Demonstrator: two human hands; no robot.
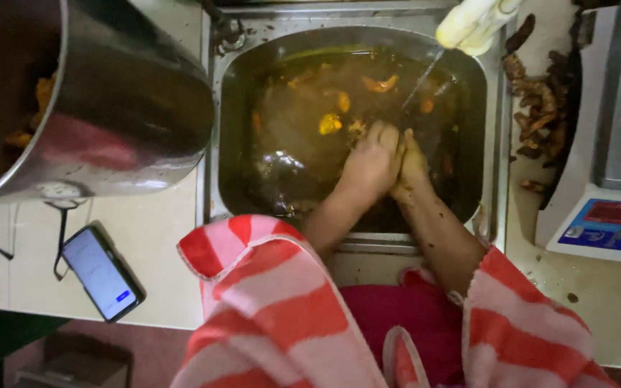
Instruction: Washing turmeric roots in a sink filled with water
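Observation:
A steel sink (496, 144) holds murky brown water with orange-yellow pieces (330, 123) floating in it. My left hand (371, 162) and my right hand (412, 164) are pressed together in the water near the middle of the basin, fingers curled; what lies between them is hidden. Both forearms reach in from red-and-white striped sleeves (274, 302). A thin stream of water (421, 80) runs from a pale tap spout (474, 23) at the top right into the basin.
A large steel pot (123, 108) with orange pieces inside stands left of the sink. A lit phone (100, 271) lies on the tiled counter. Dark brown scraps (540, 108) are heaped right of the sink, beside a white scale (605, 223).

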